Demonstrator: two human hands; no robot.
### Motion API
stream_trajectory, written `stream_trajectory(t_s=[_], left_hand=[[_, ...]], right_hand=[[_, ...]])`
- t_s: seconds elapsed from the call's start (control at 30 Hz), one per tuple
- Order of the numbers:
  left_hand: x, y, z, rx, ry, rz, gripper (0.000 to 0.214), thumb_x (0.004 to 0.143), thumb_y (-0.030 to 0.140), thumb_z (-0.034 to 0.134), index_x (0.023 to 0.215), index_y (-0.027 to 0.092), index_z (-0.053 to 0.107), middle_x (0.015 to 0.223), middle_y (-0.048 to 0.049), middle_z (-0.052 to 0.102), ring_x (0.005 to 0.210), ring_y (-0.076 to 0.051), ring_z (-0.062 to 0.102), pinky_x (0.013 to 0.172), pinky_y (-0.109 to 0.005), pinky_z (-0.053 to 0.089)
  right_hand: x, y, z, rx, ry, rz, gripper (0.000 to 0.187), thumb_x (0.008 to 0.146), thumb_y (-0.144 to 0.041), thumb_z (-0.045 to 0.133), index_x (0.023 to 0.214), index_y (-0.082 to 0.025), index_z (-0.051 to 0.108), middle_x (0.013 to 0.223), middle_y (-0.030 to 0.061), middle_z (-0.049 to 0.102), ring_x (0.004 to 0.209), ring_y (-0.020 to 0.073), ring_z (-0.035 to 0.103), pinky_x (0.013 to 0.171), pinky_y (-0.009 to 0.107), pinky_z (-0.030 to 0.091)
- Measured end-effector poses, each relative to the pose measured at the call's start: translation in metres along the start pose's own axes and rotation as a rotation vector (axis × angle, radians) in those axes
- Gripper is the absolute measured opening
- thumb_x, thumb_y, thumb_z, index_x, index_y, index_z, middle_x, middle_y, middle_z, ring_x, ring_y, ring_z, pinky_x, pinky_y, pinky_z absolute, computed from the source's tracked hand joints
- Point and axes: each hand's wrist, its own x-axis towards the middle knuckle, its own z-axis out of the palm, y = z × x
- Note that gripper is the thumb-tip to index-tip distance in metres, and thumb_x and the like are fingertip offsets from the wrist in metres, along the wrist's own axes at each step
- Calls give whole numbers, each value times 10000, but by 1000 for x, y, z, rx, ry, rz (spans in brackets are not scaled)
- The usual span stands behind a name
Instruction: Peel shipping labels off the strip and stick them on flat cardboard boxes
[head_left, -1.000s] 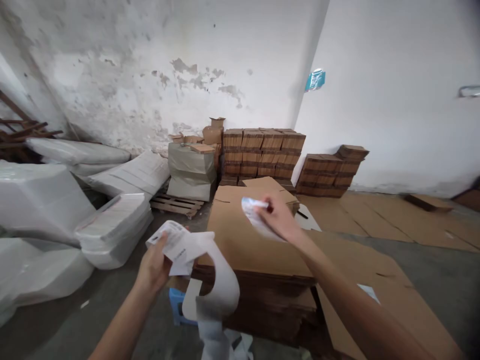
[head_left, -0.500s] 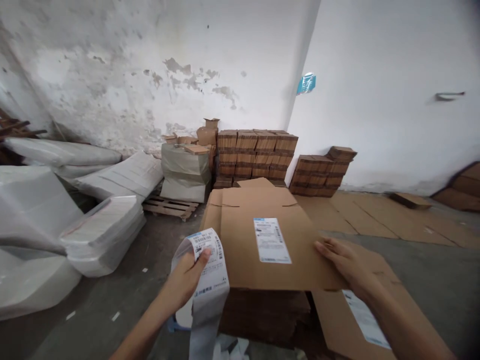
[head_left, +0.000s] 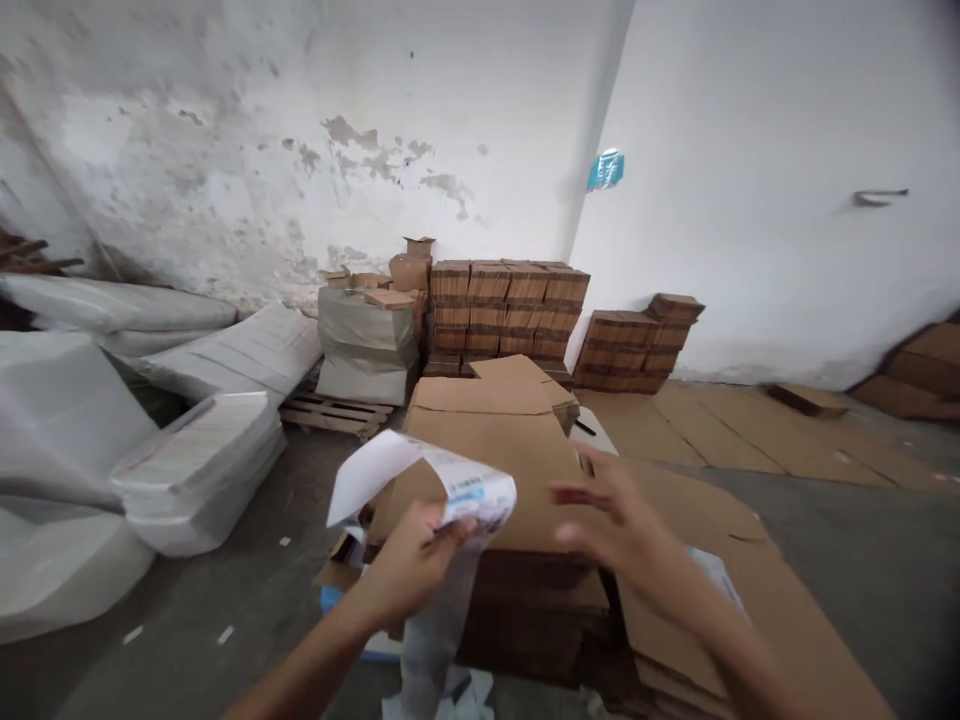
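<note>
My left hand is closed on a strip of white shipping labels whose backing paper hangs down toward the floor. The strip's top curls over in front of a stack of flat brown cardboard boxes. My right hand, fingers spread and blurred by motion, hovers over the stack just right of the labels and holds nothing. To the right lies another pile of flat cardboard, with a white label showing behind my right wrist.
White plastic-wrapped bundles lie at the left. By the far wall are a wooden pallet, a wrapped block and stacks of bundled cardboard. Flat cardboard sheets cover the floor at the right.
The labelled top box has gone from the stack, apparently slid onto the right pile. My right hand came back toward the label strip, which my left hand raised and turned.
</note>
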Motion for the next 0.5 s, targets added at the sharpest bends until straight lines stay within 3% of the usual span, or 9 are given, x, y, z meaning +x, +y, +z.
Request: stream_trajectory(t_s=[0.03, 0.1, 0.17, 0.23, 0.3, 0.37, 0.47, 0.5], left_hand=[[-2, 1, 2, 47, -14, 34, 321, 851, 326, 548, 1109, 203, 694, 1221, -74, 651, 1159, -285, 560, 1086, -418, 319], [-8, 3, 2, 2, -12, 49, 373, 798, 317, 627, 1155, 219, 666, 1297, -65, 598, 1231, -294, 498, 1106, -422, 288], [-15, 6, -2, -251, 73, -47, 456, 773, 392, 648, 1185, 197, 640, 1288, -90, 603, 1218, -310, 510, 1053, -431, 370], [-19, 7, -10, -586, 210, -226, 468, 815, 448, 573, 1161, 142, 639, 1188, -131, 661, 1131, -312, 582, 954, -422, 468], [-18, 4, -21, -800, 398, -370, 398, 862, 372, 511, 1101, 84, 647, 1053, -159, 709, 1012, -292, 649, 867, -395, 522], [-13, -6, -39, -852, 601, -387, 280, 858, 225, 510, 1022, 50, 655, 929, -158, 728, 885, -253, 689, 782, -342, 554], [-8, -29, -72, -812, 958, -261, 224, 878, 124, 425, 914, 85, 643, 783, -92, 724, 706, -162, 688, 647, -241, 558], [-8, -37, -81, -805, 1025, -235, 234, 888, 116, 395, 901, 113, 629, 752, -62, 718, 668, -142, 678, 622, -224, 553]], right_hand=[[7, -27, 25, -21, -92, -103, 675, 746, -376, 654, 1348, -287, 361, 1160, 54, 630, 1072, 207, 593, 938, 395, 472], [13, -63, 60, -84, -135, -256, 353, 810, -274, 599, 1158, -285, 541, 1119, 19, 644, 1048, 180, 590, 916, 354, 465], [12, -76, 79, -134, -65, -365, 160, 851, -211, 542, 995, -249, 600, 1021, 16, 666, 978, 167, 595, 857, 323, 464], [8, -76, 89, -171, -53, -505, 155, 862, -171, 519, 980, -231, 599, 947, 20, 669, 904, 163, 584, 818, 318, 447], [6, -76, 93, -203, -112, -635, 148, 868, -162, 506, 949, -228, 611, 912, 25, 651, 868, 166, 556, 800, 325, 425], [12, -82, 87, -150, -136, -666, 127, 884, -192, 488, 873, -225, 610, 903, 29, 615, 876, 166, 533, 797, 321, 414], [44, -82, 65, 51, 48, -499, 155, 923, -300, 419, 872, -217, 539, 887, 30, 568, 844, 151, 536, 753, 287, 429], [59, -77, 59, 29, 112, -407, 182, 931, -336, 383, 906, -213, 516, 876, 32, 563, 815, 150, 540, 733, 282, 435]])
